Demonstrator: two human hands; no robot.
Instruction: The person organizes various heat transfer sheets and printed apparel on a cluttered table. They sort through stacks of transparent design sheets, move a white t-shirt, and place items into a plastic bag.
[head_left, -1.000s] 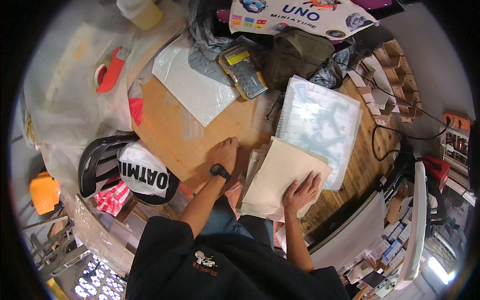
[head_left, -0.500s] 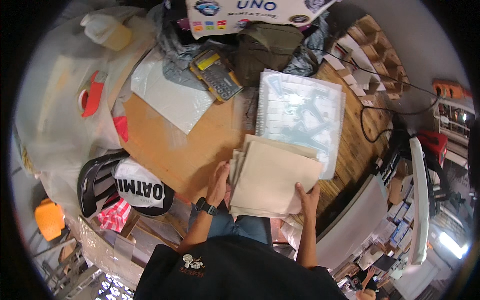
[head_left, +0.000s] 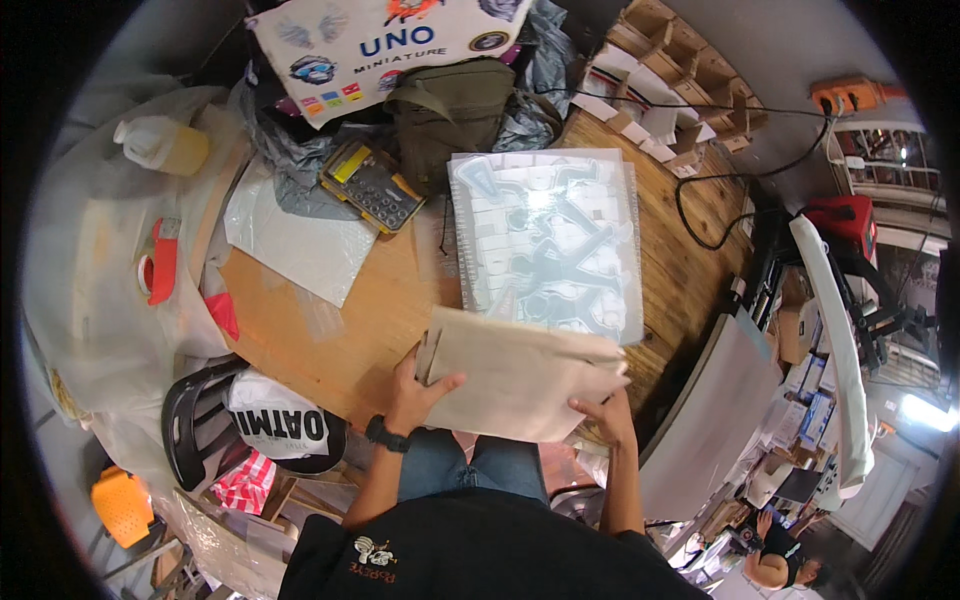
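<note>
A stack of flat tan cardboard sheets (head_left: pixel 520 375) is between my two hands, over the near edge of the table and above my lap. My left hand (head_left: pixel 412 390) grips the stack's left side, with the thumb lying on top. At the right side my right hand (head_left: pixel 603 412) pinches the lower corner, thumb on top and the other fingers hidden underneath. Just beyond the stack lies a spiral-bound pad (head_left: pixel 545 240) in clear plastic, with grey cut-out shapes showing. The stack's far edge slightly overlaps the pad's near end.
A yellow-and-black tool case (head_left: pixel 370 188), a white padded sheet (head_left: pixel 300 235) and an olive bag (head_left: pixel 450 115) lie on the table (head_left: pixel 400 280). Cardboard compartments (head_left: pixel 680 75) stand far right, near a black cable (head_left: pixel 690 220). Red tape (head_left: pixel 160 262) rests left. Another person (head_left: pixel 775 560) is lower right.
The cardboard stack has turned and lowered toward me, uncovering more of the pad. My left thumb has come on top of the stack. The whole view has shifted.
</note>
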